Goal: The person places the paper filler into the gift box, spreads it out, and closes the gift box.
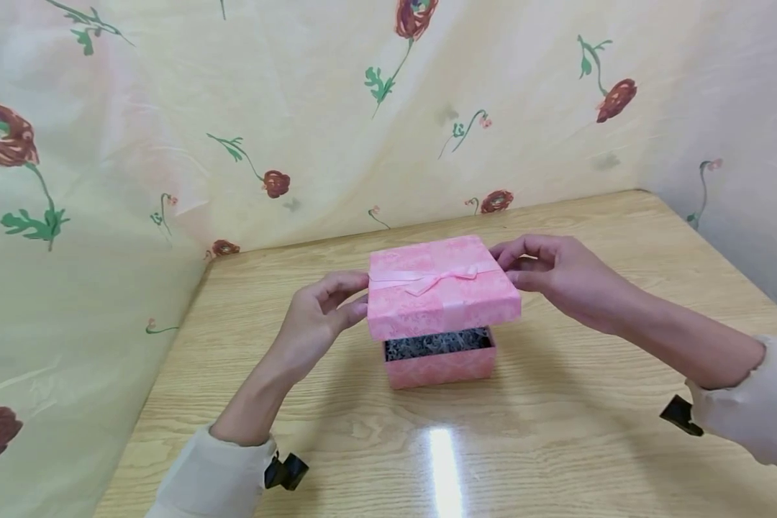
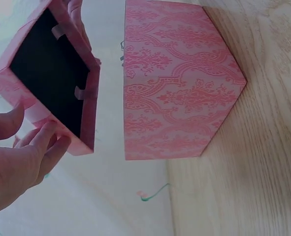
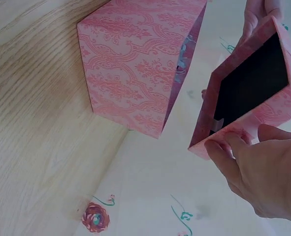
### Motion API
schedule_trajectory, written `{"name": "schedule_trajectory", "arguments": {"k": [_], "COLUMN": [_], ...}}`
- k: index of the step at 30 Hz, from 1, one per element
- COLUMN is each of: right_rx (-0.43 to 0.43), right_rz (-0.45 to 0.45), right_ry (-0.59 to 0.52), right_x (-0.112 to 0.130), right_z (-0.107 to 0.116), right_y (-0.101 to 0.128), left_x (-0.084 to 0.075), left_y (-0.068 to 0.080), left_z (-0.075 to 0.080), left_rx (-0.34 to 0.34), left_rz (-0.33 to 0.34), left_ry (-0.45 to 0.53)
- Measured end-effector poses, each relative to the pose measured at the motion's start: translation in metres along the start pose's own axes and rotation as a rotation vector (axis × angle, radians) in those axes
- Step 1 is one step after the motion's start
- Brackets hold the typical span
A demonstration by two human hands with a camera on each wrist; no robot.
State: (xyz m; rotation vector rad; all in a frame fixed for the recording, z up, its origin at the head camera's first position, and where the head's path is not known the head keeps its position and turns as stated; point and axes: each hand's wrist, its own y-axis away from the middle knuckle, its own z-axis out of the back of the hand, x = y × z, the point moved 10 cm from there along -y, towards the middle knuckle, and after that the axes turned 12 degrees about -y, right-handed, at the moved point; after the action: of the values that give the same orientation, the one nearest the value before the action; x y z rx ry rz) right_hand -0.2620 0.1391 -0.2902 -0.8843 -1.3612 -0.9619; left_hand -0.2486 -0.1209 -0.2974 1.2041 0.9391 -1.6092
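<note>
Pink patterned square cardboard lid (image 1: 442,286) with ribbon bow held level above pink box base (image 1: 439,363) on wooden surface (image 1: 557,432); left hand (image 1: 317,320) and right hand (image 1: 553,273) pinch opposite edges. Left wrist: fingers (image 2: 47,145) grip lid rim, black lining visible. Right wrist: fingers (image 3: 224,150) clasp lid's corner; base stands apart.

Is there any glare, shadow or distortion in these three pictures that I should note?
Head view: a bright streak of glare lies on the wooden table in front of the box base; the lifted lid shades the dark filling. Left wrist view: sharp, but tilted, and the lid's inside looks nearly black. Right wrist view: also tilted, with the right hand large in the corner.
</note>
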Motion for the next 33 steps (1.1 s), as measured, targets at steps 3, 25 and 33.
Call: {"name": "schedule_trajectory", "arguments": {"k": [3, 25, 33], "right_rx": [0.001, -0.047, -0.033], "right_rz": [0.003, 0.062, 0.037], "right_ry": [0.015, 0.105, 0.088], "right_x": [-0.002, -0.010, -0.026], "right_z": [-0.001, -0.004, -0.008], "right_y": [0.000, -0.004, -0.010], "left_x": [0.003, 0.019, 0.038], "left_y": [0.000, -0.003, -0.006], "left_z": [-0.003, -0.005, -0.008], "left_rx": [0.015, -0.026, -0.016], "left_rz": [0.011, 0.051, 0.097], "left_ry": [0.060, 0.065, 0.052]}}
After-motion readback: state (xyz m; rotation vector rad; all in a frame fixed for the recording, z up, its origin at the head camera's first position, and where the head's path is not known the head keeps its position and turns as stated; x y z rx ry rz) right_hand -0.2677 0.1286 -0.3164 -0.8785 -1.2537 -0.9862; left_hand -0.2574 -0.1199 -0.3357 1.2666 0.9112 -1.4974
